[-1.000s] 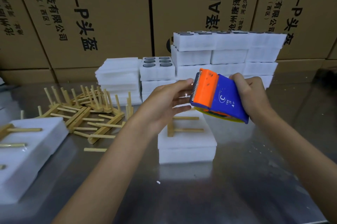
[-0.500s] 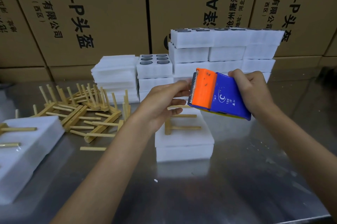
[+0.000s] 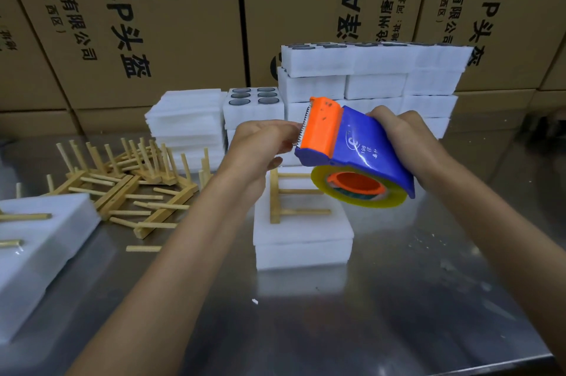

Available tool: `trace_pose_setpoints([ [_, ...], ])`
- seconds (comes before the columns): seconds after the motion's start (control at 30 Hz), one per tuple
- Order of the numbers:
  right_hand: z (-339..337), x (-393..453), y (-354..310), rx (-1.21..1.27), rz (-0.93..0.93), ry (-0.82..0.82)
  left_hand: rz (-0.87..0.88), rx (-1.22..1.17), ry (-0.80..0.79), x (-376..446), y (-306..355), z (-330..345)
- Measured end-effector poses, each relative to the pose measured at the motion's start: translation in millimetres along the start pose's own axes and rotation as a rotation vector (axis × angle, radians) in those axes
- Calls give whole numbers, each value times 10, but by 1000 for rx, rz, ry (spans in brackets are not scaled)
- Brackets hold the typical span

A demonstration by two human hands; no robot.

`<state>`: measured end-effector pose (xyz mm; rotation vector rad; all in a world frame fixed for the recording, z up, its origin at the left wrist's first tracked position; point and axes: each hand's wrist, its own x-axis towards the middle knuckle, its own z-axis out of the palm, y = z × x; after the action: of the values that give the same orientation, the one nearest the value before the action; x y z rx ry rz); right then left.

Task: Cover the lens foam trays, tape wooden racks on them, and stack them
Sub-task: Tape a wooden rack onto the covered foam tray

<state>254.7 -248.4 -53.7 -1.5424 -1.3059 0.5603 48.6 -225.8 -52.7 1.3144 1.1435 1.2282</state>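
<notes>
The covered foam tray (image 3: 301, 231) is sitting on the metal table (image 3: 382, 299), bearing a wooden rack (image 3: 283, 196) lying flat, base pointing away, pegs rightward. Above it, the right hand (image 3: 401, 136) is gripping the tape dispenser (image 3: 346, 146), cutter aimed left. The left hand (image 3: 260, 146) is pinching at its toothed edge.

head-worn view, angled down, close overhead
</notes>
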Motion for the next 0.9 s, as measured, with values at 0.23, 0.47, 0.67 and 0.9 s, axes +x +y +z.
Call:
trace_pose_setpoints([
  [0.23, -20, 41, -81, -91, 42, -83, -73, -106, 47, 44, 86, -112],
  [0.47, -91, 63, -91, -112, 100, -134, -44, -64, 103, 124, 71, -366],
  [0.67, -254, 53, -25, -164, 122, -165, 34, 91, 147, 192, 42, -589],
  [0.9, -338, 76, -92, -287, 104, -103, 46, 98, 193, 292, 31, -740],
])
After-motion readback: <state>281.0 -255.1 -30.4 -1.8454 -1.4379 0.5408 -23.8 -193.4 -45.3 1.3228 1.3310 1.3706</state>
